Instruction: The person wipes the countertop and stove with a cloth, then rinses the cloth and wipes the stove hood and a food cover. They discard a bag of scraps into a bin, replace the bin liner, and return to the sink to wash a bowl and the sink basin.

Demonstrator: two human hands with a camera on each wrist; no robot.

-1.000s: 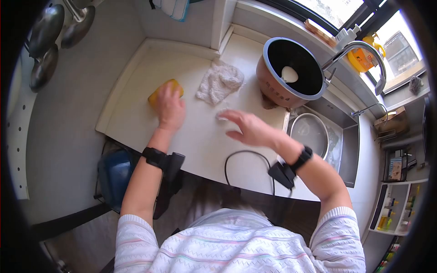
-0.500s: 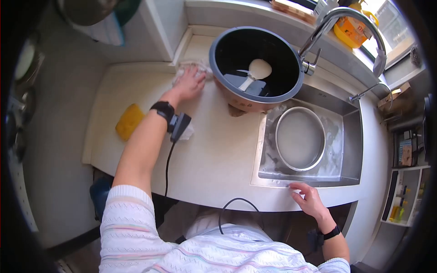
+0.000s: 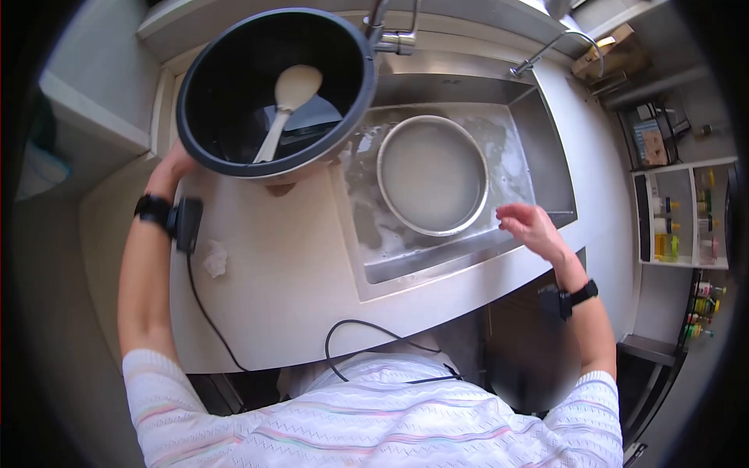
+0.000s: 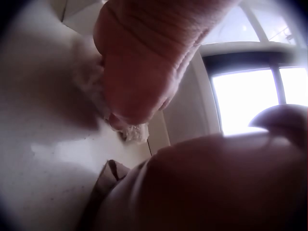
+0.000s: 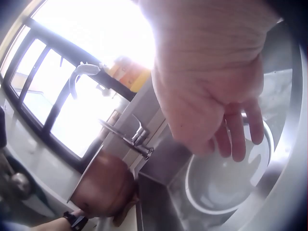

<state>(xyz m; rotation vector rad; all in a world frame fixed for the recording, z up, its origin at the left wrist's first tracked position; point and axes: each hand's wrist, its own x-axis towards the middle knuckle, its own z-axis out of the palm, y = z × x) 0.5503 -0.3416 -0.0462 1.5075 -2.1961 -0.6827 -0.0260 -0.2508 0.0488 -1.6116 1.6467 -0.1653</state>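
Observation:
My left hand [image 3: 178, 160] reaches in at the left side of the big dark pot [image 3: 207, 129], whose rim hides its fingers in the head view. In the left wrist view it bears down on a bunched white cloth [image 4: 136, 133] on the counter, close beside the pot's brown outside [image 4: 207, 187]. A white rice paddle [image 3: 296, 90] lies inside the pot. Over the sink's near right edge hangs my right hand [image 3: 532, 230], holding nothing, with loosely bent fingers. Left of it, a round metal basin [image 3: 382, 175] of cloudy water stands in the sink [image 3: 538, 132].
A crumpled white tissue [image 3: 216, 259] lies on the counter [image 3: 273, 296] left of the sink. The tap [image 3: 398, 40] rises behind the pot, and a thinner spout [image 3: 521, 69] stands at the back right. Cables trail from the left wrist camera and near the counter's front edge.
The head view has swung right. My left hand left the yellow sponge for the cloth and now works beside the pot. My right hand went from the counter to the sink edge.

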